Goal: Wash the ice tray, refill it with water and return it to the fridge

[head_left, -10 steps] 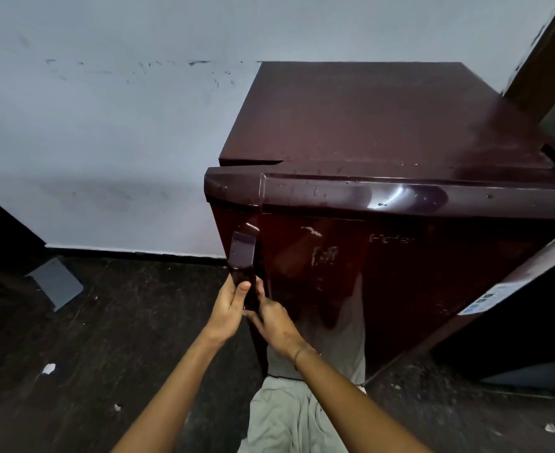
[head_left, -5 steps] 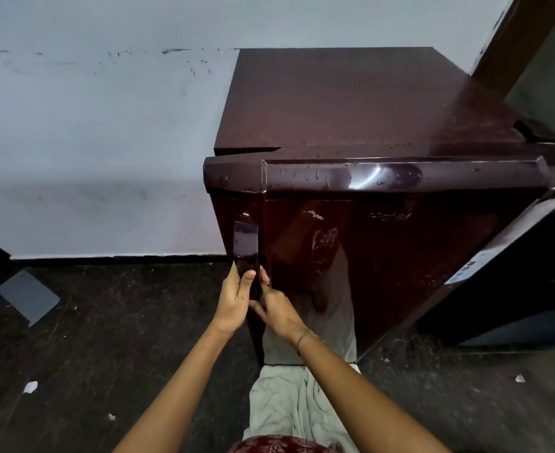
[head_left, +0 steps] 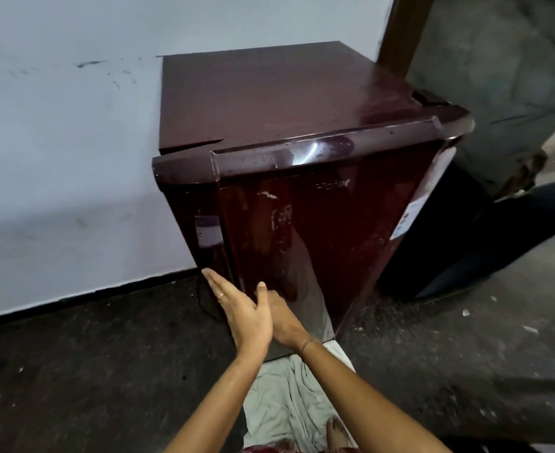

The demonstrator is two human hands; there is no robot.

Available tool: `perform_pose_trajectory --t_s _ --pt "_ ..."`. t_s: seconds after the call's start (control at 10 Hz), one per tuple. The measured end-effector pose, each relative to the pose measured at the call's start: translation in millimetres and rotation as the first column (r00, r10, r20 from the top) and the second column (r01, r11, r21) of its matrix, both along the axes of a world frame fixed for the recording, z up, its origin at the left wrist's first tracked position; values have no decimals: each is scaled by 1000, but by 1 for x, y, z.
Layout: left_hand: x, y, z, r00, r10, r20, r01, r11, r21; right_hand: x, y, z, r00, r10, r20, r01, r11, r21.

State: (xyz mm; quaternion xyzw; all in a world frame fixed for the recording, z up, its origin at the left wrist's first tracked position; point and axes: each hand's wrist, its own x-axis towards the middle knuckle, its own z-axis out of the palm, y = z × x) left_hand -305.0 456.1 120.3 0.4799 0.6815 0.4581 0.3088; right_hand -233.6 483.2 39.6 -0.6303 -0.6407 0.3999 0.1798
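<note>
- A small maroon fridge (head_left: 302, 178) stands on the dark floor (head_left: 89, 371) against a pale wall (head_left: 63, 142), seen from above and in front.
- Its door (head_left: 318, 250) sits nearly closed; a thin dark wedge of a gap shows along the top left, between the door's top edge and the cabinet.
- A recessed handle (head_left: 208, 231) sits on the left edge of the door, about halfway down.
- The left hand (head_left: 241, 310) is flat and open, fingers straight and together, pointing up and left along the lower left edge of the door, below the handle. It holds nothing.
- A ring (head_left: 220, 294) shows on one finger of the left hand.
- The right hand (head_left: 284, 318) lies just beside and partly behind the left, palm toward the door front, fingers spread loosely. It also holds nothing; whether it presses the door cannot be told.
- A thin bracelet (head_left: 308, 344) circles the right wrist.
- The ice tray is not visible anywhere in the view.
- A pale cloth (head_left: 286, 400) lies on the floor at the foot of the fridge, running back toward the person, with a bare foot (head_left: 335, 431) at its near end.
- A white sticker (head_left: 406, 220) runs down the right side of the fridge.
- A brown wooden post (head_left: 403, 31) rises behind the fridge's right rear corner.
</note>
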Motion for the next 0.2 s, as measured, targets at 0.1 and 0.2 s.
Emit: perform_pose_trajectory --t_s 0.1,0.2 --pt "19 -14 -11 982 -165 -92 172 982 75 19 -12 -15 997 -81 3 81 997 -1" --pt "36 -22 -18 854 -407 -324 444 895 47 39 -25 -26 974 -225 -2 225 974 8"
